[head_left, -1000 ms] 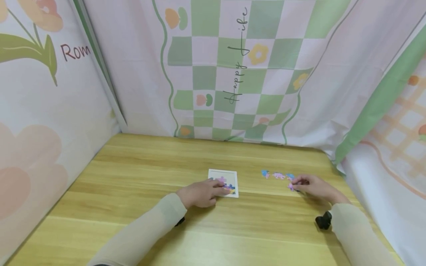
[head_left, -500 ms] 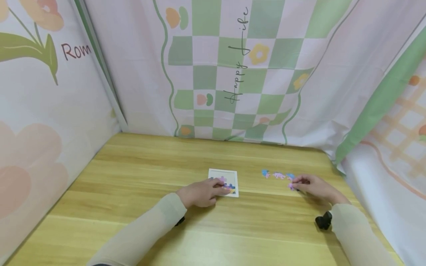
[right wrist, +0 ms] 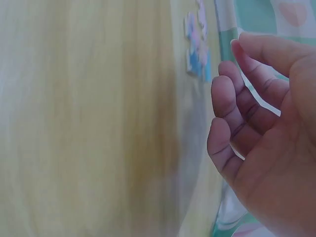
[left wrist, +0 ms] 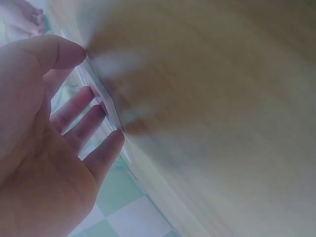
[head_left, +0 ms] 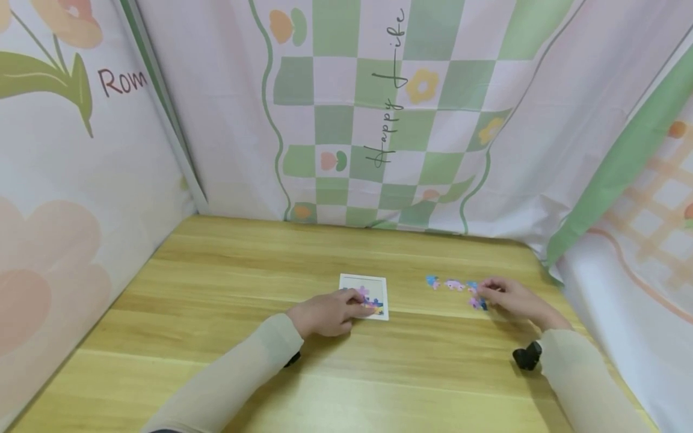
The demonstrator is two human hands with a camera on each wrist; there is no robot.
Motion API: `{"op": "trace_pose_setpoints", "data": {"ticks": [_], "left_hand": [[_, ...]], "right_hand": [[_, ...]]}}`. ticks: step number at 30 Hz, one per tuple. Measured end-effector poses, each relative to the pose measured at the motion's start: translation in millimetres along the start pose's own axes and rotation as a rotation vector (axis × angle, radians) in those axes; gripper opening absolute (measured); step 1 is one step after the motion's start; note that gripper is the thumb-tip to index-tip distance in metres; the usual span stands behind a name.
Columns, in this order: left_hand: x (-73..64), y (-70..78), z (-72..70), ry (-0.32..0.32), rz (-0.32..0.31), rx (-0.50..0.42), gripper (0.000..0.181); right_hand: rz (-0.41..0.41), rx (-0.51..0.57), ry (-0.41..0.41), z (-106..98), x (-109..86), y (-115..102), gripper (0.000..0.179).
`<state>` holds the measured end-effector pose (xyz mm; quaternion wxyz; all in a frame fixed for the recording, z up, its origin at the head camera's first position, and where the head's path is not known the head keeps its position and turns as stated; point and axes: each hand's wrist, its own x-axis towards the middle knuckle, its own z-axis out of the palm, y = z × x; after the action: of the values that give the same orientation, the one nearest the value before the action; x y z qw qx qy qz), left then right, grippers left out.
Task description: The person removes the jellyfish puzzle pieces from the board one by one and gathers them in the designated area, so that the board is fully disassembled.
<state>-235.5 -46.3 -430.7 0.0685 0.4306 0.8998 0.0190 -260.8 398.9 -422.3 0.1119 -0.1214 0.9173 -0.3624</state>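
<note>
My left hand (head_left: pixel 327 314) rests on a white-framed puzzle tray (head_left: pixel 381 281), its fingers over the joined jigsaw pieces (head_left: pixel 377 304) inside. In the left wrist view the fingers of my left hand (left wrist: pixel 54 123) are spread and touch the tray's edge (left wrist: pixel 109 101). My right hand (head_left: pixel 514 297) hovers at the right end of the loose pieces, thumb and index tips close together. Nothing shows between the fingers of my right hand (right wrist: pixel 261 103) in its wrist view. A purple and dark blue piece (head_left: pixel 476 303) and a blue and pink one (head_left: pixel 472 287) lie just beside its fingertips.
Further left on the wooden table (head_left: pixel 243 258) lie a pinkish-purple piece (head_left: pixel 453 284) and a blue and pink piece (head_left: pixel 432 281). A checkered curtain (head_left: pixel 373 120) hangs behind the table's far edge, and fabric walls stand on both sides.
My right hand has drawn its fingertips up and back from the purple and dark blue piece, uncovering more of it. My left hand stays on the tray.
</note>
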Motion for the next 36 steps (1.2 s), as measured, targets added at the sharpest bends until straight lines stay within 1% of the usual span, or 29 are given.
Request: {"op": "trace_pose_setpoints", "data": {"ticks": [5,8,14,20,23,26,30,36], "left_hand": [[-0.6,-1.3,0.0,0.021,-0.004,-0.062,0.046],[-0.1,-2.8,1.5,0.023,0.013,-0.064,0.042],[-0.6,-4.1,0.5,0.003,0.015,-0.091,0.044],[-3.9,-4.4,-0.1,-0.004,0.007,-0.087,0.047],[-6.6,-3.1,-1.5,0.001,-0.017,-0.078,0.047],[-8.9,-2.0,-3.3,0.0,-0.04,-0.072,0.047],[-9.7,-2.4,-3.4,-0.006,-0.042,-0.068,0.048],[-9.6,-4.8,-2.1,-0.028,-0.051,-0.068,0.049]], "right_hand": [[-0.04,-0.016,-0.004,3,3.2,-15,0.034],[-0.052,-0.012,-0.026,6,6.6,-24,0.035],[-0.017,0.012,-0.077,14,16.6,-40,0.04],[-0.023,0.0,-0.117,26,28.3,-60,0.038],[-0.041,-0.012,-0.134,34,34.3,-69,0.036],[-0.082,-0.016,-0.145,42,41.9,-77,0.034],[-0.136,-0.018,-0.158,55,53.4,-87,0.03],[-0.165,-0.042,-0.171,75,68.0,-103,0.029]]}}
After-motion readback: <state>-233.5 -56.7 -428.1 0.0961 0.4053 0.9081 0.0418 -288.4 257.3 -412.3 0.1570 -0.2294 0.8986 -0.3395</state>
